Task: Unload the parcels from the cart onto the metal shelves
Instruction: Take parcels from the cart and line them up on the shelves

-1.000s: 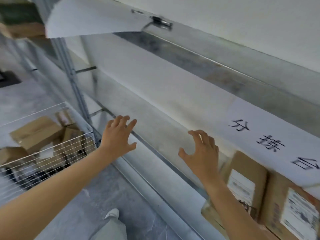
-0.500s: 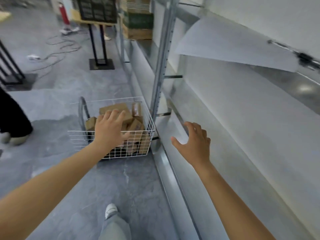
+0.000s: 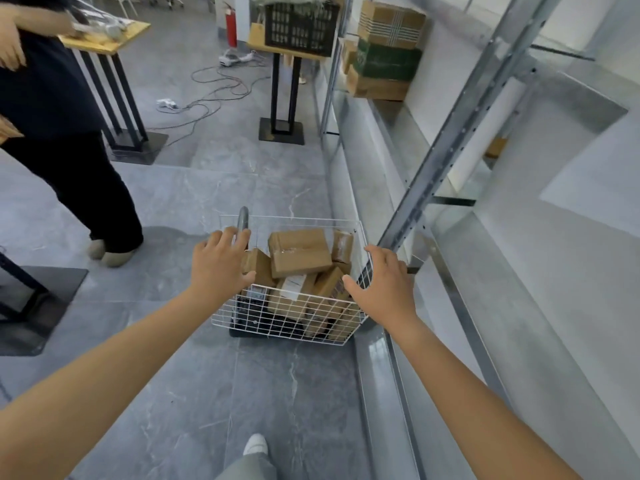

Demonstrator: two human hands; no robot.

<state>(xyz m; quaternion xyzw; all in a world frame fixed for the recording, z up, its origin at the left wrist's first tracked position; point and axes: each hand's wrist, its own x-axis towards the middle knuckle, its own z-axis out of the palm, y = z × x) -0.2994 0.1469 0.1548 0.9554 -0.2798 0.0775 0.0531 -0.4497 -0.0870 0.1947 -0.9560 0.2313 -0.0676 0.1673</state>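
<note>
A white wire cart point(image 3: 277, 318) stands on the grey floor beside the metal shelves point(image 3: 433, 188). Several brown cardboard parcels lie in it, the largest parcel point(image 3: 299, 251) on top. My left hand point(image 3: 216, 265) hovers over the cart's left side near its grey handle point(image 3: 242, 220), fingers spread, holding nothing. My right hand point(image 3: 384, 282) reaches over the cart's right rim, open and empty. The lower parcels are partly hidden behind the wire mesh.
Another person point(image 3: 59, 133) in dark clothes stands at the left. Two wooden-topped stands point(image 3: 282, 98) with black bases are further back, one bearing a black crate point(image 3: 299, 26). Cables point(image 3: 207, 84) lie on the floor. Stacked boxes point(image 3: 384, 53) sit on a far shelf.
My view has swung from the shelf down to the cart. Both hands have moved away from the shelf and now hover over the cart's parcels.
</note>
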